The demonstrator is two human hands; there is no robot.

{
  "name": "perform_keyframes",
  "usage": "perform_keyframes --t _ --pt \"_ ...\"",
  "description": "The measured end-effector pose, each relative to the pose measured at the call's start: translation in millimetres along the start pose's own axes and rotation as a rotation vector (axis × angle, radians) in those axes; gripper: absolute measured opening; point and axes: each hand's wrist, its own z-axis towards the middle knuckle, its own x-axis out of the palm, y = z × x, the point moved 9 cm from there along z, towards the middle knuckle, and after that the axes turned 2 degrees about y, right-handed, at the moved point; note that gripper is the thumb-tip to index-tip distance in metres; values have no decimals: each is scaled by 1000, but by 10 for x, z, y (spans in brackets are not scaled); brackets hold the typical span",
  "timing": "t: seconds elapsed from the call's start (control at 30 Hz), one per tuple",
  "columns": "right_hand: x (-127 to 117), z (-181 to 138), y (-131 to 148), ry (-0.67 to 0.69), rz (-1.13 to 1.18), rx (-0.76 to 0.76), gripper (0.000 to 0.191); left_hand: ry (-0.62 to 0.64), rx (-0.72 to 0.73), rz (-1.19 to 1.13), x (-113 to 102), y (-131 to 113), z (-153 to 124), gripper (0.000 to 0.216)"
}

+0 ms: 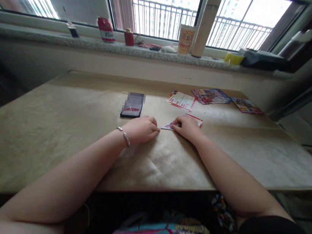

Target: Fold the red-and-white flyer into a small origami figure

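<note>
A folded sheet of printed paper (167, 127) with a pointed left corner lies flat on the table between my hands. Its red-and-white edge (197, 119) shows beyond my right hand. My left hand (144, 129), a silver bangle on its wrist, has its fingers drawn together with the tips at the pointed corner. Fingers bent, my right hand (185, 126) grips the sheet from above and covers much of it. A dark phone (133, 105) lies just beyond my left hand.
Printed leaflets (181, 100) lie beyond my right hand, with a colourful stack (212, 96) and another printed piece (246, 105) farther right. On the windowsill (152, 54) stand a red can (106, 30), a patterned cup (185, 40) and a tall bottle (206, 27).
</note>
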Motion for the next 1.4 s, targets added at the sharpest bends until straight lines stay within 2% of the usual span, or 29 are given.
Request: perform_keyframes --t 0.17,0.23,0.37,0.6,0.7,0.87,1.03,1.2,1.4 --pt "-46 -48 101 -45 -120 -50 23 -82 -32 19 -15 30 23 29" --pt "-43 -56 116 -59 -137 -69 23 -130 30 9 -15 -32 37 30" --pt "-26 -33 138 -70 -123 -145 24 -94 153 28 65 -158 59 35" --pt "-223 -124 334 -184 -135 -375 17 -79 147 101 67 -186 61 34" --pt "-244 -219 421 -143 -165 -457 18 -89 148 138 56 -224 59 32" --pt "-213 -235 434 -93 -206 -446 24 -93 168 172 54 -285 52 30" --pt "-108 -163 405 -13 -184 -449 28 -129 200 71 70 -291 36 33" --pt "-65 -139 299 12 -102 -431 32 -41 144 -18 140 -218 52 36" --pt "-60 -130 183 11 -36 -356 30 23 166 -20 162 -233 58 42"
